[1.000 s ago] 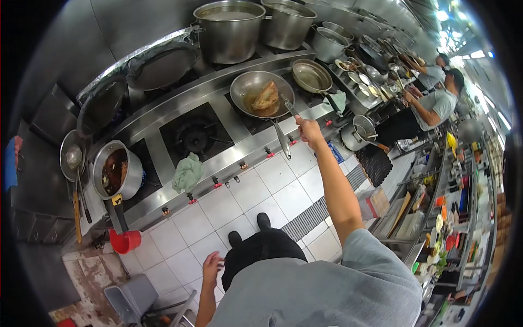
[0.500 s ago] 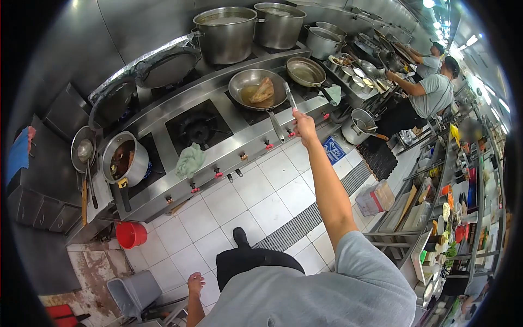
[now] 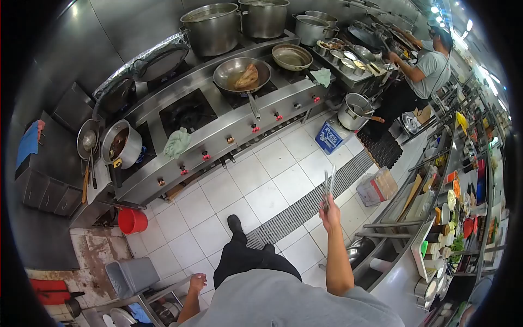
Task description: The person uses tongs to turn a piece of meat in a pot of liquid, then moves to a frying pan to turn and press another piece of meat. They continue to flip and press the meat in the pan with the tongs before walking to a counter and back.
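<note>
In my right hand (image 3: 330, 213) is a pair of metal tongs (image 3: 328, 184), held upright over the floor, well away from the stove. The two arms of the tongs stand apart at the tips. A frying pan (image 3: 224, 79) sits on a back burner, its handle toward me, with a browned piece of meat (image 3: 248, 77) and some liquid inside. My left hand (image 3: 198, 282) hangs low at my side, fingers loosely bent, with nothing visible in it. A second pan (image 3: 292, 56) rests right of the first.
Large stockpots (image 3: 211, 32) stand behind the burners. A saucepan (image 3: 129, 143) of dark liquid sits at the stove's left end. A green cloth (image 3: 177, 143) hangs on the stove edge. On the floor are a red bucket (image 3: 132, 222) and blue box (image 3: 328, 137). A co-worker (image 3: 430, 71) stands far right.
My right hand has pulled back from the frying pan, bringing the tongs over the floor. My view and body have turned slightly right. The meat stays in the pan.
</note>
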A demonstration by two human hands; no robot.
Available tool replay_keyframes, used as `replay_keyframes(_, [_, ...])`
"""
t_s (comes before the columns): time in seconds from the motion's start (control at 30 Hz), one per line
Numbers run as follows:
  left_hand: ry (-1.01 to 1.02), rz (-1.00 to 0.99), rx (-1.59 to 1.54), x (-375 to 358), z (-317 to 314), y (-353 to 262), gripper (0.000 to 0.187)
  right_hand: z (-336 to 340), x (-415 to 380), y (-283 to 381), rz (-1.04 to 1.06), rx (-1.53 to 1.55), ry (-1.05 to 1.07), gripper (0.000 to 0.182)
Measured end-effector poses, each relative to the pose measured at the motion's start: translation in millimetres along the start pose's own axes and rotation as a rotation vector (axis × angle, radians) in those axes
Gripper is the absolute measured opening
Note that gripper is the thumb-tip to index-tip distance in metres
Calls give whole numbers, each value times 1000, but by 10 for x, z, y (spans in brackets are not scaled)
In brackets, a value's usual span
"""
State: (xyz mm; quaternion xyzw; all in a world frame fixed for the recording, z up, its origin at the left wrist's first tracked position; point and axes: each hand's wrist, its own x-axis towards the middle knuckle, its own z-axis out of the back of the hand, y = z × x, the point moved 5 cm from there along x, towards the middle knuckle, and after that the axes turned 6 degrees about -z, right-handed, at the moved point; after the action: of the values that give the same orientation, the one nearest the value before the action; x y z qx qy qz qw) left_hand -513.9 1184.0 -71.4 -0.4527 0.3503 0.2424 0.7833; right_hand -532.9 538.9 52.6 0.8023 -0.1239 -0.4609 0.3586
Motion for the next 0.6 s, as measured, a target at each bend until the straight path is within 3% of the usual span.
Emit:
replay_keyframes(0.13, [64,-59,61,212,-180,-21,28,1104,-634,-594,-103,28,-184,45])
replay_keyframes(0.27, [126,-111,174,241,-328,-431,29,1570,-1035,-809,-141,53,-307,47])
replay_keyframes(0.6, [212,-252,216,813,-611,-1455,32,1054,-811,-146,51,134,-330,41])
